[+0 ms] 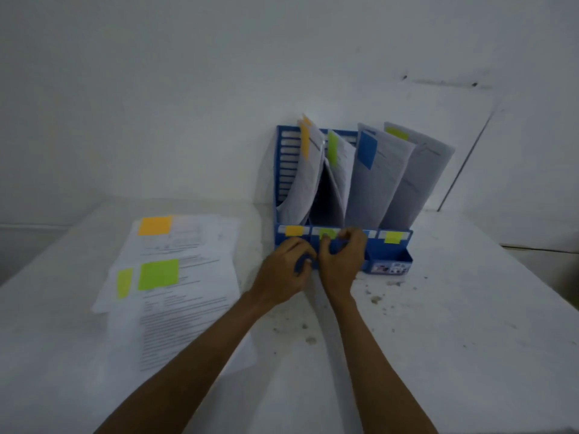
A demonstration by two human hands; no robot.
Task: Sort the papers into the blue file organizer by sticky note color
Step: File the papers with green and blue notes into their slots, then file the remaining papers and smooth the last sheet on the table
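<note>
The blue file organizer (pixel 376 249) stands against the wall with papers upright in its slots, tagged from left to right with orange, green, blue and yellow sticky notes. Colour labels run along its front rail. My left hand (pixel 286 266) and my right hand (pixel 340 260) are side by side at its low front edge, fingers curled onto the blue plastic below the green label (pixel 327 234). A loose pile of papers (pixel 175 277) lies flat to the left, with an orange note (pixel 155 225) at the top and a green note (pixel 158 274) lower down.
The white table (pixel 454 324) meets the wall just behind the organizer. Dark specks and crumbs (pixel 374 298) are scattered in front of the organizer. A small printed sticker (pixel 388 268) sits on the organizer's front right tray.
</note>
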